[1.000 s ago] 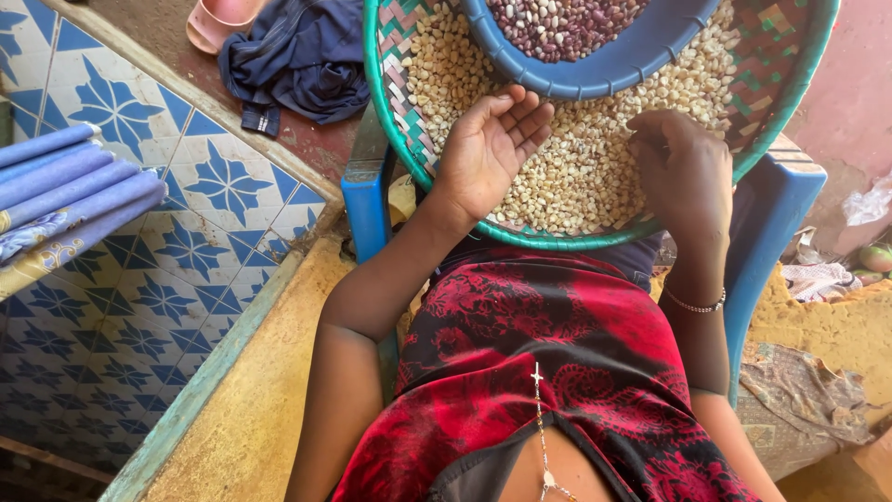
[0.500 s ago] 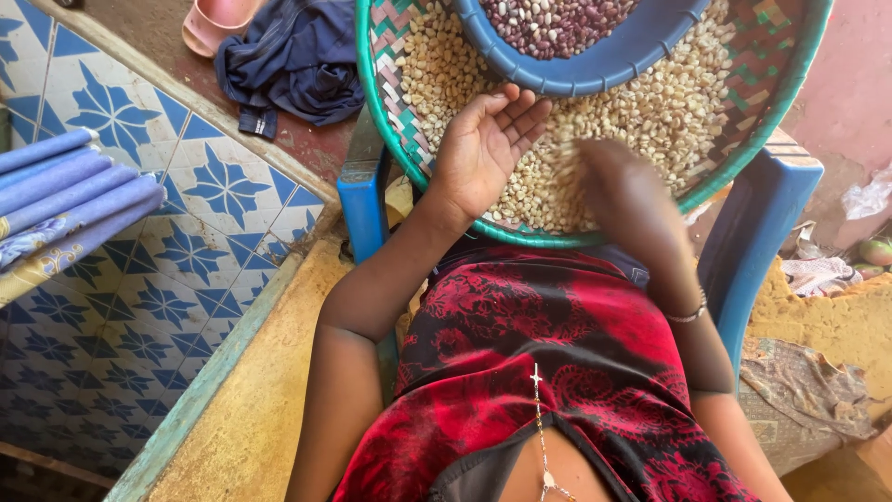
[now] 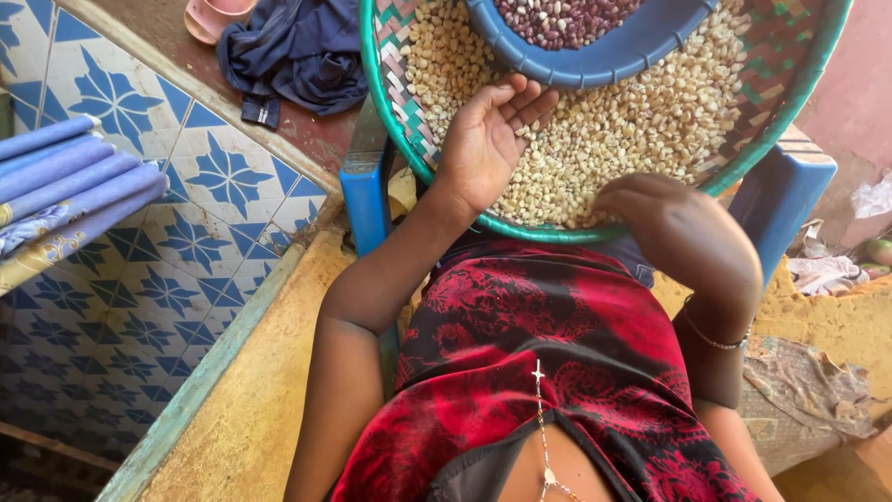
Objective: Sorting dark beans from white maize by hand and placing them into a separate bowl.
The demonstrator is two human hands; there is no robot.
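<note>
Head view: left hand (image 3: 483,139) is lying palm-up, fingers (image 3: 525,98) open, empty, on pale kernels (image 3: 632,121) in a woven tray (image 3: 390,112). Right hand (image 3: 669,218) is curling loosely over kernels; its grip is hidden. Kernels look light, hard and loose, best pinched singly.

I see no packages, labels, signs or screens anywhere in my view.
</note>
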